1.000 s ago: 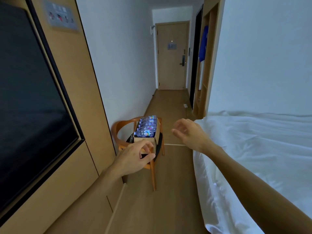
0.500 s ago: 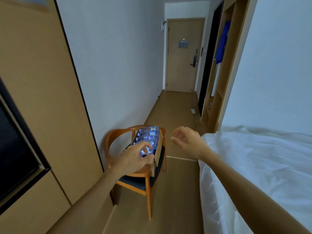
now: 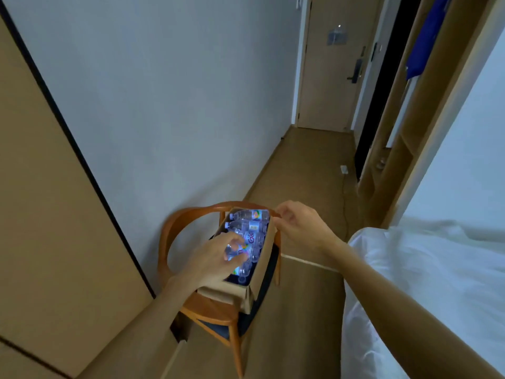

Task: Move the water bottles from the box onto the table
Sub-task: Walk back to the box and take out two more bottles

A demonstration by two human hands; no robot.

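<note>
Hands (image 3: pixel 216 258) over box (image 3: pixel 240 292) — water bottles (image 3: pixel 250 228)

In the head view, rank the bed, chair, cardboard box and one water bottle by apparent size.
1. Bed, though cut off by the frame and near the camera.
2. Chair.
3. Cardboard box, sitting on the chair.
4. Water bottle, clearly the smallest.

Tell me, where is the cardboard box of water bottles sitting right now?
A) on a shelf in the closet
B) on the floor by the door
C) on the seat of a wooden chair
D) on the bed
C: the cardboard box of water bottles rests on the wooden chair beside the wall, with the left hand reaching into it.
</note>
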